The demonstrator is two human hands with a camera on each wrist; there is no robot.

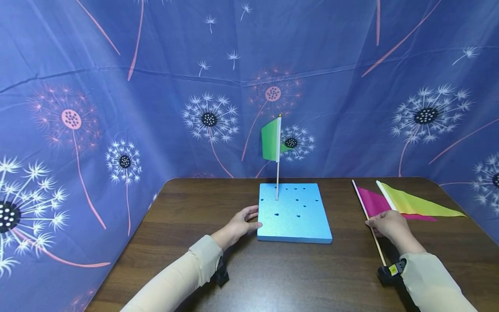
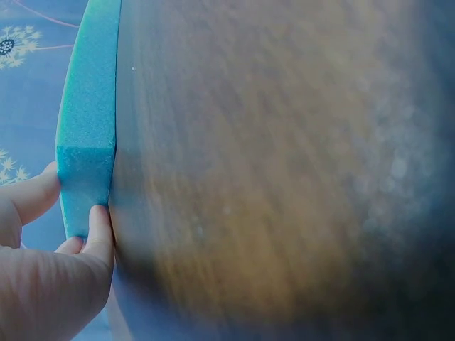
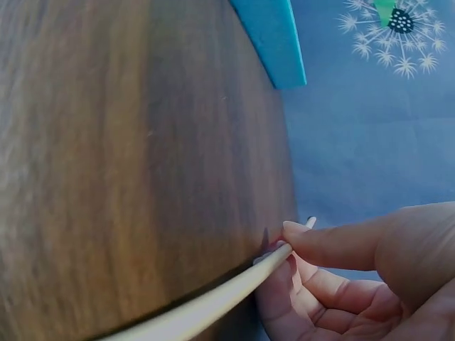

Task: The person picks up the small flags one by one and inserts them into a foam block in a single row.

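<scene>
A blue foam board (image 1: 296,227) with several holes lies on the table. A green flag (image 1: 270,141) stands upright on its stick in one hole at the board's upper left. My left hand (image 1: 237,225) touches the board's left edge with its thumb and fingertips; the left wrist view shows the fingers (image 2: 101,231) against the foam's side. Farther right, my right hand (image 1: 391,225) pinches the thin stick (image 3: 206,305) of a magenta flag (image 1: 372,201) between thumb and fingers. A yellow-green flag (image 1: 419,201) lies partly over the magenta cloth, its lower stick hidden by the hand.
The brown wooden table (image 1: 183,195) ends at a blue curtain (image 1: 331,65) with dandelion prints, which hangs behind and at the sides. A dark wrist camera (image 1: 391,274) sits at the right sleeve cuff, close to the stick's lower end.
</scene>
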